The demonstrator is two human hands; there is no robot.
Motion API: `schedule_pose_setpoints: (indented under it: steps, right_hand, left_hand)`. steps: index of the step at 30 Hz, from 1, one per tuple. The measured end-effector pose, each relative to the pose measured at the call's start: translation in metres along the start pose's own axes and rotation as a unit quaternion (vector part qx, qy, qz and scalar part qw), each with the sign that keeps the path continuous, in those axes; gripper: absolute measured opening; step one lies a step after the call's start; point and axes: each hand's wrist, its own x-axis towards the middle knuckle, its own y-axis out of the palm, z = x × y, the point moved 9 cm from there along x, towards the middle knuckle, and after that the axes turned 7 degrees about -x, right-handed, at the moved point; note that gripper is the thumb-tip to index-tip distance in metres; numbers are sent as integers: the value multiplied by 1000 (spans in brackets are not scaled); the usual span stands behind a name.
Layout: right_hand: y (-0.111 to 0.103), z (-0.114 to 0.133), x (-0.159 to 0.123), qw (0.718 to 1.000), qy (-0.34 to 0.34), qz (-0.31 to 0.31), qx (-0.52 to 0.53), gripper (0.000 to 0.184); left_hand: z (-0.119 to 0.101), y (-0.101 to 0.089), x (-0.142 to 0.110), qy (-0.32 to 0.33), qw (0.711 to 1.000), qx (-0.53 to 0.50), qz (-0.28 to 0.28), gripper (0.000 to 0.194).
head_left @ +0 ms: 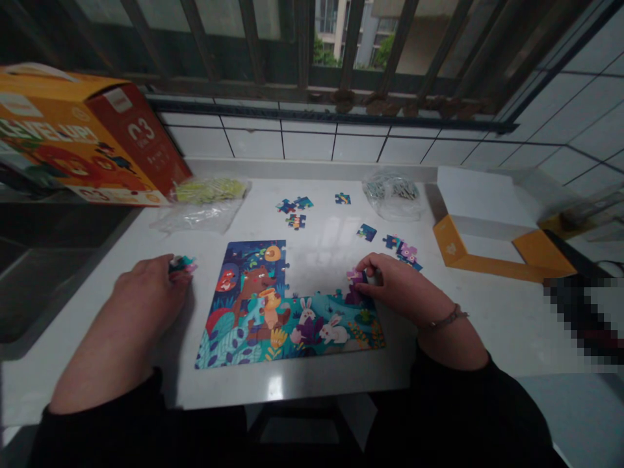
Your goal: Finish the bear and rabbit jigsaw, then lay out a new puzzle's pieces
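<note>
A partly joined jigsaw puzzle (258, 325) with a bear and rabbits lies flat on the white counter. My right hand (390, 283) pinches a purple puzzle piece (355, 279) at the puzzle's upper right edge, against the joined pieces there. Left of the puzzle, my left hand (151, 292) rests near the counter with its fingers closed on a colourful puzzle piece (184, 263), partly hidden by the fingers. Loose pieces lie beyond: a small cluster (295, 207), a single piece (342, 199), a dark blue piece (366, 232) and a purple group (407, 251).
An orange box (73, 143) stands at the back left beside a plastic bag of yellow-green pieces (209, 192). Another clear bag (392, 194) lies at the back. An open white and orange box (487, 227) sits at right. Behind are wall tiles and a barred window.
</note>
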Motion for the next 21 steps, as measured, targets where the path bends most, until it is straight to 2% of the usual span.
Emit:
schedule_pose_setpoints:
  steps: [3, 4, 7, 8, 9, 11, 13, 15, 18, 21]
  right_hand:
    - [-1, 0, 0, 1000, 4, 1, 3, 17]
    - [-1, 0, 0, 1000, 7, 2, 3, 17]
    - [0, -1, 0, 1000, 10, 7, 3, 19]
    - [0, -1, 0, 1000, 9, 8, 4, 19]
    - [0, -1, 0, 1000, 8, 9, 5, 19]
    - [0, 0, 0, 1000, 7, 11, 3, 18]
    - [0, 1, 1, 1000, 9, 11, -3, 18]
    - [-1, 1, 1, 1000, 8, 10, -7, 19]
    - [-4, 3, 1, 1000, 0, 2, -4, 20]
    - [-13, 6, 0, 999, -9, -33, 6, 19]
  left_hand:
    - [9, -16, -3, -18, 985, 143, -96, 51]
    - [5, -18, -4, -21, 982, 159, -102, 53]
    - [-15, -18, -7, -55, 983, 160, -67, 48]
    - [-23, -15, -8, -78, 984, 158, -38, 46]
    - [-33, -18, -11, -101, 982, 154, -48, 45]
    - [-50, -14, -15, -137, 986, 86, -52, 42]
    - [-65, -11, -18, -152, 981, -50, -107, 38]
    - [-75, 8, -18, -155, 965, -187, -103, 34]
    - [-89, 52, -19, -192, 924, -330, -17, 40]
    - [-115, 93, -25, -214, 887, -402, 69, 56]
